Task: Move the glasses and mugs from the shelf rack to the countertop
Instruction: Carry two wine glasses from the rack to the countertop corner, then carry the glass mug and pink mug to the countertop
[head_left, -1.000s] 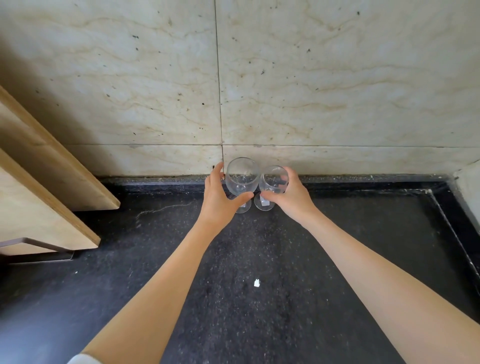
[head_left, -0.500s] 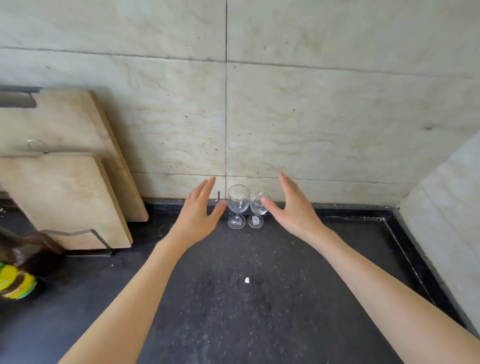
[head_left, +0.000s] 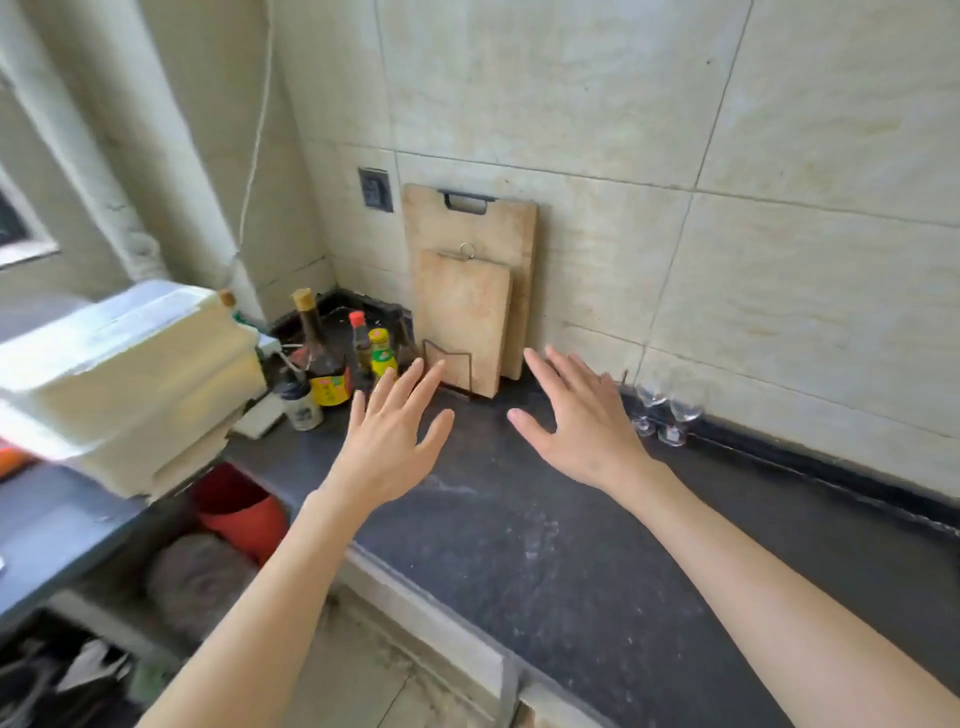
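Observation:
Two clear stemmed glasses stand upright side by side on the dark countertop (head_left: 571, 561) against the tiled wall: one glass (head_left: 649, 402) on the left, the other glass (head_left: 684, 413) just right of it. My right hand (head_left: 576, 421) hovers to their left with fingers spread and holds nothing. My left hand (head_left: 395, 441) floats further left, fingers straight and spread, also holding nothing. No shelf rack or mug is in sight.
Two wooden cutting boards (head_left: 467, 306) lean on the wall in a wire stand. Several sauce bottles (head_left: 332, 358) crowd the corner. A cream appliance (head_left: 124, 384) sits at left, a red bowl (head_left: 241, 512) below it. The counter's front edge (head_left: 441, 618) runs diagonally.
Both hands let go of the glasses and drew back with fingers spread. My view swung left, so the glasses now stand at the right and the corner with bottles has appeared.

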